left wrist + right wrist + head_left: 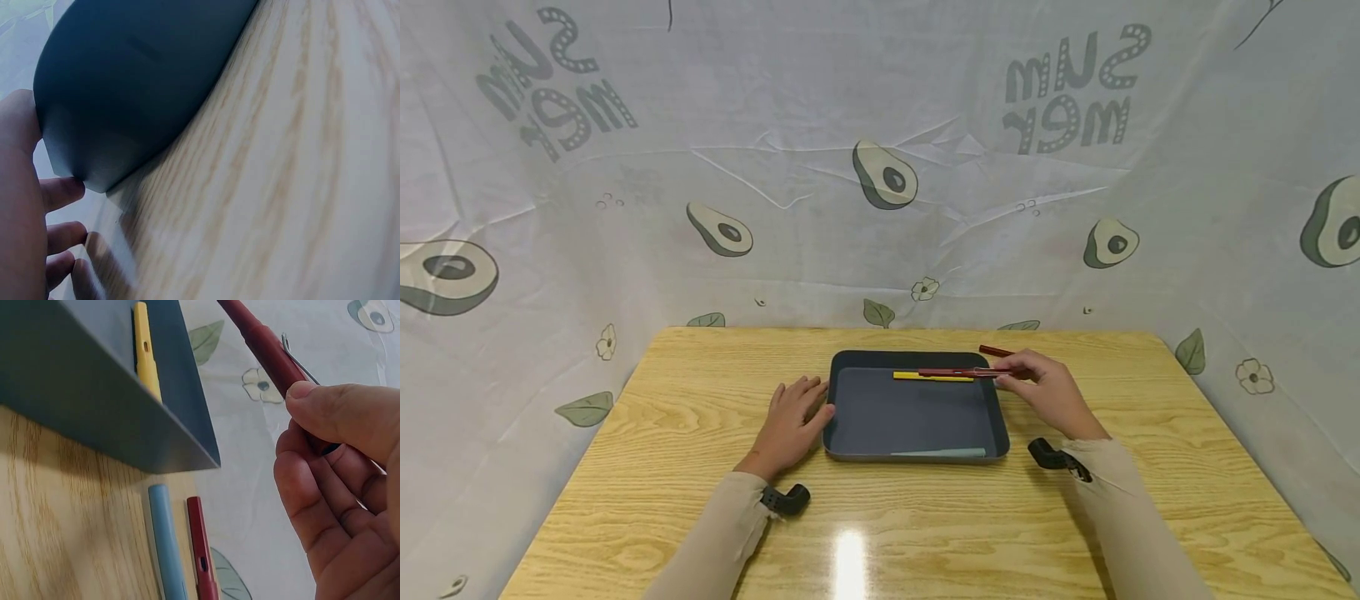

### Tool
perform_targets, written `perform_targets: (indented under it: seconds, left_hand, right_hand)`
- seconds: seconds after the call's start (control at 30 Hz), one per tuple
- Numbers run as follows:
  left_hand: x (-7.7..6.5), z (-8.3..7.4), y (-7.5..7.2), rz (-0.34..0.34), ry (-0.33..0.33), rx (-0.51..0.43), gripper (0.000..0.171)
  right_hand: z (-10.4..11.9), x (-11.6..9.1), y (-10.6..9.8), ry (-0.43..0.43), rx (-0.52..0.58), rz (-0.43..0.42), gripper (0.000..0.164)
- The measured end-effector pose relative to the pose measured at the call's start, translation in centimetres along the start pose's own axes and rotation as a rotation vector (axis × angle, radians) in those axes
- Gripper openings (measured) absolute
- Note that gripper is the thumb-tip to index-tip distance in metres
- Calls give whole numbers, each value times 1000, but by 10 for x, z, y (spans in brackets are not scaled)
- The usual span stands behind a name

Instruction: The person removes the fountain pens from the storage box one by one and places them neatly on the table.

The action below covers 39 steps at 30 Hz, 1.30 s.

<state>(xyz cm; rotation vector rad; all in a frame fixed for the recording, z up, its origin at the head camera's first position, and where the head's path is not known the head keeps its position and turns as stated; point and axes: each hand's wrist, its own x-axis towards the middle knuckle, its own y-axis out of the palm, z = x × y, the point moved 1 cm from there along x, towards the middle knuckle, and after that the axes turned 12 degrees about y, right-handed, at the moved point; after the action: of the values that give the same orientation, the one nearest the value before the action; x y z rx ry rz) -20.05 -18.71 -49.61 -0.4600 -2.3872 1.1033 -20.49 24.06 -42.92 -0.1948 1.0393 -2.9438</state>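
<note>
My right hand [1047, 387] pinches a dark red pen [272, 353] with a metal clip between thumb and fingers, over the right end of a dark grey tray [910, 421]. The pen points left. In the tray, near its back wall, lies a yellow pen [910, 376]. A pale teal slender thing [951, 452] lies along the front wall inside. At the tray's left side, my left hand [788, 425] rests with fingers spread and relaxed, the thumb at the rim and fingertips right by the wall [125, 119].
Right of the tray, a light blue pen [166, 544] and another red pen [201, 544] lie side by side on the wooden table [700, 400]. A printed cloth [805, 125] hangs behind the table. Black wrist mounts [786, 500] sit on both sleeves.
</note>
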Motion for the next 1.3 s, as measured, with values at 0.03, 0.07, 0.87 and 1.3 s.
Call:
perform_targets:
  seconds: [0.03, 0.07, 0.87, 1.3]
  left_hand:
    - [0, 0, 0, 0, 0, 1, 59]
    - [0, 1, 0, 0, 0, 4, 59]
    - [0, 3, 0, -3, 7, 6, 58]
    - [0, 3, 1, -8, 8, -7, 58]
  right_hand:
    - [-2, 0, -1, 3, 6, -2, 15]
    - [-3, -1, -1, 7, 11, -7, 15]
    - [-39, -8, -26, 99, -7, -79, 19]
    - [-64, -14, -46, 220, -51, -135, 31]
